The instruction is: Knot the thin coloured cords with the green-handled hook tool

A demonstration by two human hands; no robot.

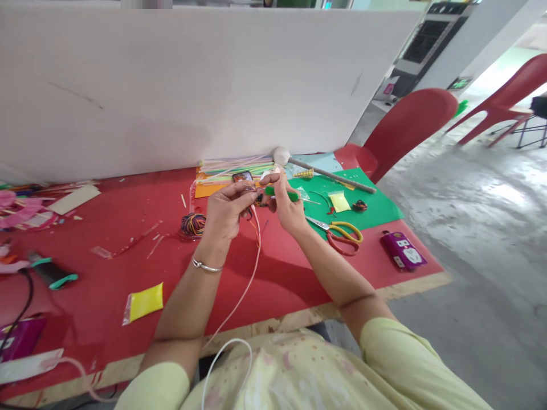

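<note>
Head view: the left hand [228, 208] pinches a small wired piece [258, 197] between its fingers; the right hand [288, 208], just beside, grips a green-handled tool [293, 196]. Work seems midway, though details are too small to tell; scissors [344, 236] lie untouched right of the fingers.

Bright, diffuse light washes out the far right, and the floor [491, 256] shines with glare. Soft shadows darken the desk [290, 285]. Fine detail is soft; wide-angle distortion stretches the edges.
</note>
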